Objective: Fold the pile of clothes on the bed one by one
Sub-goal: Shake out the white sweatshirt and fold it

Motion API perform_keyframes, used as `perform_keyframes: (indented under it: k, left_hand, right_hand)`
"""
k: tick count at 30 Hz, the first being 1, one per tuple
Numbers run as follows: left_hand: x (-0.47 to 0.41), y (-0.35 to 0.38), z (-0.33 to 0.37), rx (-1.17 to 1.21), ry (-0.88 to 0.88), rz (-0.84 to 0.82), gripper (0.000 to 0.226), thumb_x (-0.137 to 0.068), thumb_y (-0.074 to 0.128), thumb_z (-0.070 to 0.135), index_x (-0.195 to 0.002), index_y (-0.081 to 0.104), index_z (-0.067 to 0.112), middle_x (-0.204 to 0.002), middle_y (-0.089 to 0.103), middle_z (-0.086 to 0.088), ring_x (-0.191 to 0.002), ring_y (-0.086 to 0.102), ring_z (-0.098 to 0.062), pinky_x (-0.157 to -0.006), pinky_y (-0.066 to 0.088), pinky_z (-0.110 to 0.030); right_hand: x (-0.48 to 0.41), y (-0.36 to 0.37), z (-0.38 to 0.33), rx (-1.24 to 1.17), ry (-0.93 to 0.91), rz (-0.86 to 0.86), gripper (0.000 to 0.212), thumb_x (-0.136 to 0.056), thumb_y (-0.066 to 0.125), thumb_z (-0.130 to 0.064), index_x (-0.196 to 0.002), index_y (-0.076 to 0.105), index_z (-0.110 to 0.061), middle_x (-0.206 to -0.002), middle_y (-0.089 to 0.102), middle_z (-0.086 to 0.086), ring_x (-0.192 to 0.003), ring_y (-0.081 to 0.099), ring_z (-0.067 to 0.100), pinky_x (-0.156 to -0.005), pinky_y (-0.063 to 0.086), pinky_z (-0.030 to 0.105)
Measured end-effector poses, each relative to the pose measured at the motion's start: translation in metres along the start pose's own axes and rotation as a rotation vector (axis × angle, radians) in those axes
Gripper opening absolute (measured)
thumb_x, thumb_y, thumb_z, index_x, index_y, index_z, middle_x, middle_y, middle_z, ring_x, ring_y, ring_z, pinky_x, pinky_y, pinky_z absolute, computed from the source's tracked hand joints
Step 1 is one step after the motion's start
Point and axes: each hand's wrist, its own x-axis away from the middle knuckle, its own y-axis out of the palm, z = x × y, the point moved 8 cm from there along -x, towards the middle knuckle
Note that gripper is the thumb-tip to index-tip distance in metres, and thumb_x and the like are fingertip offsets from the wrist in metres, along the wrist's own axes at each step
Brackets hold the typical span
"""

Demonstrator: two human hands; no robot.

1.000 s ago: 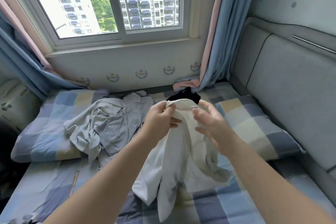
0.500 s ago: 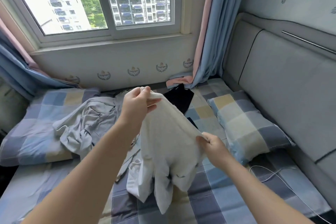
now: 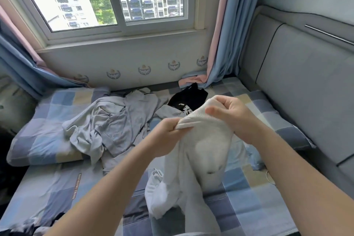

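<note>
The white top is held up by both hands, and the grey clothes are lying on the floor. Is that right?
Not quite. The head view shows the grey clothes lying on the bed, partly over the checked pillow on the left, not on the floor. The rest is right: the left hand and the right hand both hold the white top up.

There is only one camera. It sits on the person's head and looks forward and down at the bed [image 3: 47, 193]. Both arms reach in from the bottom edge. The left hand [image 3: 165, 137] and right hand [image 3: 230, 117], holding a white cloth [image 3: 207, 151], are close to it, in the middle. The window [image 3: 115, 0] is farther away at the top. The headboard [image 3: 298, 86] runs down the right side.
</note>
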Motion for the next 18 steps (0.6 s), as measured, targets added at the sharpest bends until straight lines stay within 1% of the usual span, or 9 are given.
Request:
perform_keyframes:
  k: [1, 3, 7, 8, 11, 13, 15, 16, 18]
  left_hand:
    - [0.002, -0.005, 0.004, 0.027, -0.001, 0.023, 0.022, -0.094, 0.064, 0.035, -0.081, 0.07, 0.019, -0.073, 0.054, 0.004, -0.069, 0.044, -0.013, -0.064, 0.034, -0.033]
    - [0.005, -0.01, 0.012, 0.093, -0.016, 0.035, 0.027, -0.093, 0.064, 0.036, -0.09, 0.072, 0.011, -0.078, 0.057, -0.004, -0.072, 0.046, -0.017, -0.065, 0.036, -0.034]
    - [0.009, -0.023, 0.029, 0.328, -0.055, 0.182, 0.026, -0.101, 0.058, 0.023, -0.084, 0.077, 0.018, -0.081, 0.067, -0.006, -0.078, 0.058, -0.021, -0.072, 0.046, -0.034]
    - [0.009, -0.03, 0.029, 0.414, -0.07, 0.226, 0.026, -0.102, 0.057, 0.022, -0.085, 0.076, 0.017, -0.083, 0.069, -0.008, -0.08, 0.061, -0.022, -0.072, 0.049, -0.035]
    - [0.006, -0.058, 0.017, 0.604, -0.104, 0.363, 0.025, -0.102, 0.057, 0.025, -0.093, 0.072, 0.008, -0.087, 0.07, -0.012, -0.08, 0.065, -0.023, -0.071, 0.054, -0.035]
    - [0.006, -0.073, 0.002, 0.499, -0.137, 0.468, 0.029, -0.1, 0.059, 0.032, -0.093, 0.068, 0.006, -0.086, 0.065, -0.012, -0.078, 0.061, -0.023, -0.071, 0.051, -0.037]
    - [0.006, -0.076, -0.005, 0.263, -0.143, 0.482, 0.023, -0.095, 0.066, 0.03, -0.105, 0.062, 0.01, -0.093, 0.06, -0.009, -0.084, 0.057, -0.021, -0.073, 0.047, -0.035]
    - [0.007, -0.067, -0.005, 0.182, -0.145, 0.423, 0.034, -0.09, 0.072, 0.025, -0.119, 0.056, 0.015, -0.105, 0.06, -0.005, -0.093, 0.058, -0.017, -0.076, 0.049, -0.031]
    - [0.007, -0.036, -0.003, 0.052, -0.076, 0.162, 0.084, -0.08, 0.084, 0.014, -0.147, 0.037, 0.027, -0.137, 0.047, 0.013, -0.122, 0.05, -0.002, -0.093, 0.044, -0.014]
  right_hand:
    - [0.005, 0.001, 0.008, 0.036, 0.036, -0.057, 0.032, -0.073, 0.084, -0.038, -0.088, 0.067, -0.015, -0.077, 0.062, 0.004, -0.068, 0.059, 0.016, -0.059, 0.048, 0.026]
    - [0.013, 0.012, 0.032, 0.139, 0.126, -0.167, 0.03, -0.076, 0.087, -0.02, -0.1, 0.069, -0.021, -0.083, 0.069, -0.003, -0.074, 0.064, 0.01, -0.064, 0.051, 0.022]
    - [0.032, 0.028, 0.103, 0.238, 0.313, -0.182, 0.012, -0.09, 0.072, -0.008, -0.083, 0.067, -0.016, -0.067, 0.067, -0.019, -0.067, 0.061, -0.003, -0.062, 0.045, 0.011]
    - [0.039, 0.029, 0.12, 0.242, 0.362, -0.184, 0.008, -0.093, 0.07, -0.009, -0.085, 0.067, -0.01, -0.07, 0.068, -0.016, -0.07, 0.061, 0.0, -0.065, 0.044, 0.014]
    - [0.058, 0.025, 0.137, 0.122, 0.42, -0.115, 0.031, -0.1, 0.062, -0.024, -0.099, 0.061, 0.007, -0.083, 0.063, 0.006, -0.079, 0.055, 0.018, -0.073, 0.041, 0.031]
    - [0.065, 0.022, 0.124, -0.023, 0.4, -0.047, 0.03, -0.101, 0.058, -0.028, -0.094, 0.063, 0.001, -0.081, 0.062, 0.007, -0.076, 0.056, 0.021, -0.07, 0.043, 0.031]
    - [0.062, 0.02, 0.103, -0.095, 0.343, -0.025, 0.034, -0.098, 0.062, -0.031, -0.1, 0.065, 0.002, -0.085, 0.064, 0.016, -0.08, 0.059, 0.026, -0.073, 0.046, 0.037]
    - [0.059, 0.021, 0.091, -0.102, 0.292, -0.036, 0.038, -0.097, 0.064, -0.031, -0.106, 0.064, 0.006, -0.091, 0.066, 0.024, -0.084, 0.06, 0.029, -0.076, 0.046, 0.041]
    - [0.052, 0.023, 0.068, -0.083, 0.194, -0.029, 0.038, -0.095, 0.067, -0.028, -0.111, 0.064, 0.007, -0.098, 0.067, 0.029, -0.087, 0.06, 0.03, -0.078, 0.046, 0.045]
